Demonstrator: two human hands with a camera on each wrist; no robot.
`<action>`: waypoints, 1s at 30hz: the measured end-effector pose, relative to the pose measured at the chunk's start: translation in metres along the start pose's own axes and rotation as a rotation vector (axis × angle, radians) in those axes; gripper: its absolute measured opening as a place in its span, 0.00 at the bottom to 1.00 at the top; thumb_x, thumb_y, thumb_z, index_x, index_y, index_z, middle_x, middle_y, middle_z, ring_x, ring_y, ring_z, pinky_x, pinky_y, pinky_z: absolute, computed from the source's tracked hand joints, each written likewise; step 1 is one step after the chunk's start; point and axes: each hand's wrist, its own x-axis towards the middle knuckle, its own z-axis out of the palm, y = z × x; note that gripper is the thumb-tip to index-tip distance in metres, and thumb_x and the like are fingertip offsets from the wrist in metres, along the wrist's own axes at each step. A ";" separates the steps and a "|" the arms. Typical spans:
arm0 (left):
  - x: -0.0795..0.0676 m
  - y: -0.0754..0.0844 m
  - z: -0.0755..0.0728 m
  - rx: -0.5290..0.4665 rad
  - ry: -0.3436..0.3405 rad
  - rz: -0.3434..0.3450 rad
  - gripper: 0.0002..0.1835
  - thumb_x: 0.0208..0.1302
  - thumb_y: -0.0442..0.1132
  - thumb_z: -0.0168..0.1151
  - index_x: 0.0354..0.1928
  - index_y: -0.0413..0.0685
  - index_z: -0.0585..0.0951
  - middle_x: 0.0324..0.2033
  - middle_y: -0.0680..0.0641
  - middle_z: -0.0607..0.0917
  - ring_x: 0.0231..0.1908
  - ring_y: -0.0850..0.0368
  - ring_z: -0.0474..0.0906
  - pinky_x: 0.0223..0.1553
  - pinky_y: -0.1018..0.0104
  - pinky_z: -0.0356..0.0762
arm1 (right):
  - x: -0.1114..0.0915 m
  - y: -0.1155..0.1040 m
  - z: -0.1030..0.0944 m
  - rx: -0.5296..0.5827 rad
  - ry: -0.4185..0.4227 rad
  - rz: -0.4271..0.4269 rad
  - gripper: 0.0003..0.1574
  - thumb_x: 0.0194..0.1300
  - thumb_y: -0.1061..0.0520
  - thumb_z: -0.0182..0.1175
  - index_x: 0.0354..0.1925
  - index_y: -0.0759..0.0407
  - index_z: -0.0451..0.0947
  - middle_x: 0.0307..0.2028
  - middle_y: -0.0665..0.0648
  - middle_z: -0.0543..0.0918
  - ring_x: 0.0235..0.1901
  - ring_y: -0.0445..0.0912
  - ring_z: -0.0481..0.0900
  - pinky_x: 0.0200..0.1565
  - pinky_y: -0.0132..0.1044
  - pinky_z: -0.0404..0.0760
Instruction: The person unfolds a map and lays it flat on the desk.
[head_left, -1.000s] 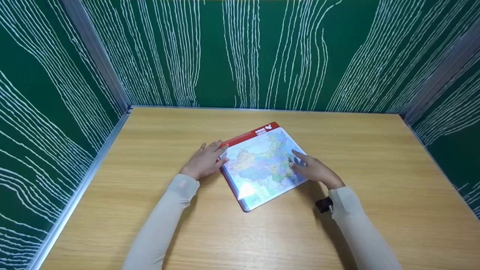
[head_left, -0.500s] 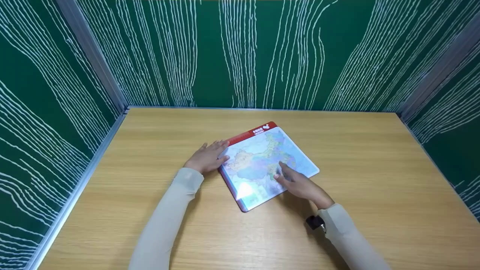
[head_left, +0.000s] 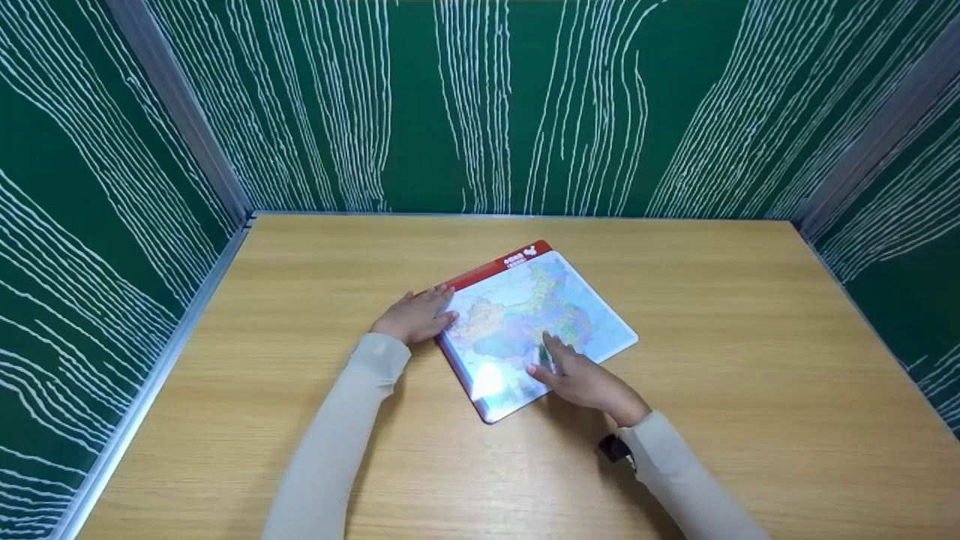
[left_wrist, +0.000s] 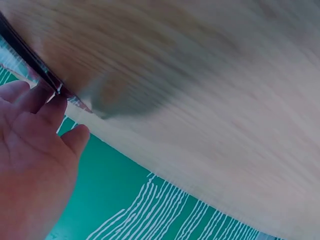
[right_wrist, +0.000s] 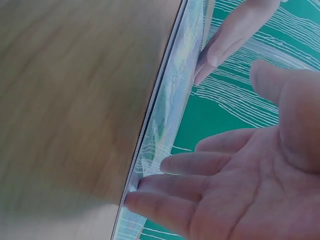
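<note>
A flat rectangular board printed with a colourful map [head_left: 517, 330] lies slantwise on the wooden table, with a red strip bearing white lettering along its far edge. My left hand [head_left: 416, 316] rests at its left corner, fingers extended over the red strip and thumb lying on the map side. In the left wrist view, the fingers of that hand [left_wrist: 35, 150] meet the edge of the board. Over the near right edge my right hand [head_left: 585, 381] reaches with straight, spread fingers. Seen from the right wrist, its fingertips [right_wrist: 135, 200] are right at the board's surface, palm facing the camera.
Pale wooden table [head_left: 300, 255] surrounds the board. Green panels [head_left: 420, 112] with white wavy lines stand behind it and at both sides, joined by grey metal posts [head_left: 180, 112]. A glossy light reflection shows on the map's near left part.
My right hand has slid left and towards me across the map, uncovering the board's right corner. My left hand stays at the left corner, and the board lies nearly as before.
</note>
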 end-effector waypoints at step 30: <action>-0.005 0.004 0.001 0.032 -0.018 -0.030 0.43 0.62 0.67 0.52 0.75 0.63 0.50 0.75 0.59 0.49 0.75 0.57 0.43 0.75 0.48 0.36 | 0.006 0.001 -0.001 -0.154 -0.032 0.052 0.58 0.64 0.29 0.51 0.75 0.61 0.43 0.74 0.71 0.44 0.72 0.68 0.36 0.69 0.63 0.49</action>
